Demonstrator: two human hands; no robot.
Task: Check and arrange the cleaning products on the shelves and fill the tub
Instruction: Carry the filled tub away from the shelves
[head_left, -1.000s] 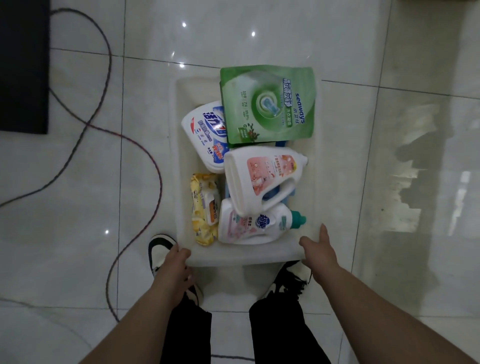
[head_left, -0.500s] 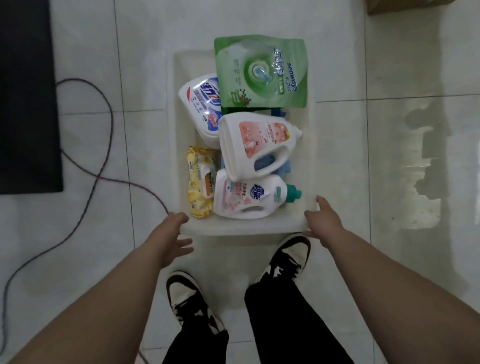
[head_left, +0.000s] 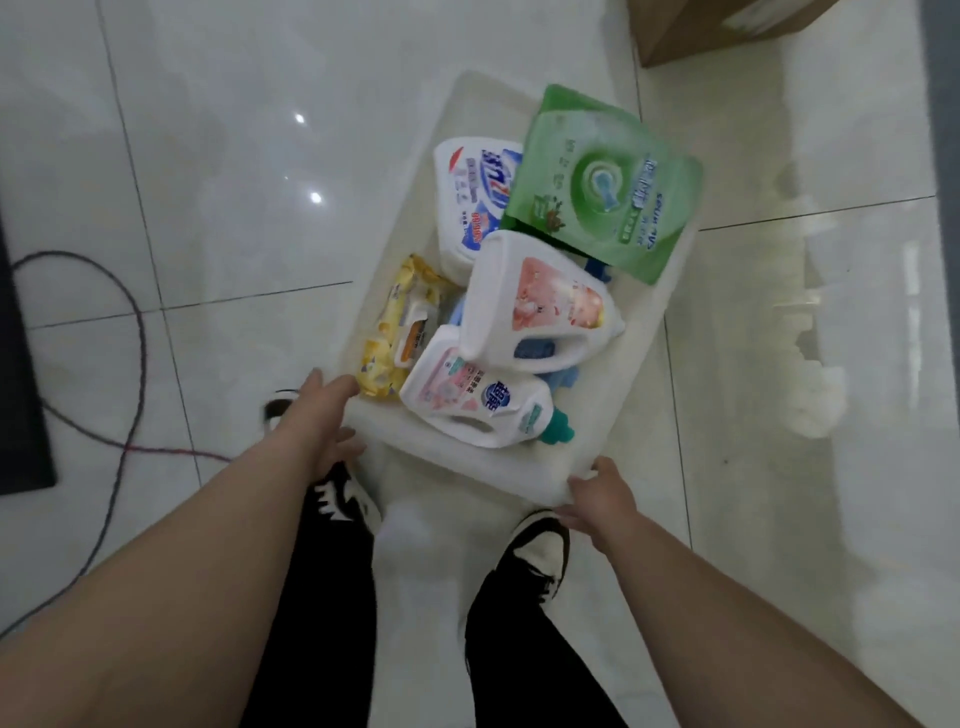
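The tiled floor (head_left: 234, 171) lies under everything, and the pale plastic tub (head_left: 524, 470) sits on it just ahead of my shoes, skewed so that its near right corner points back at me. It is already loaded: the green refill pouch (head_left: 605, 189) lies across the far end, the blue-and-white detergent jug (head_left: 470, 200) is beside it on the left, the white jug with the pink label (head_left: 540, 306) lies in the middle, the teal-capped bottle (head_left: 480, 405) is nearest me, and the yellow pack of wipes (head_left: 397, 327) is tucked along the left wall. So I judge the filling as good as done and the step in hand is taking hold of the tub to shift it. My left hand (head_left: 319, 421) is open, fingers spread, thumb touching the near left corner but not gripping. My right hand (head_left: 602, 496) is curled on the near right corner, apparently holding the rim. Next I should close my left hand on the rim and lift evenly, since the loose bottles could slide.
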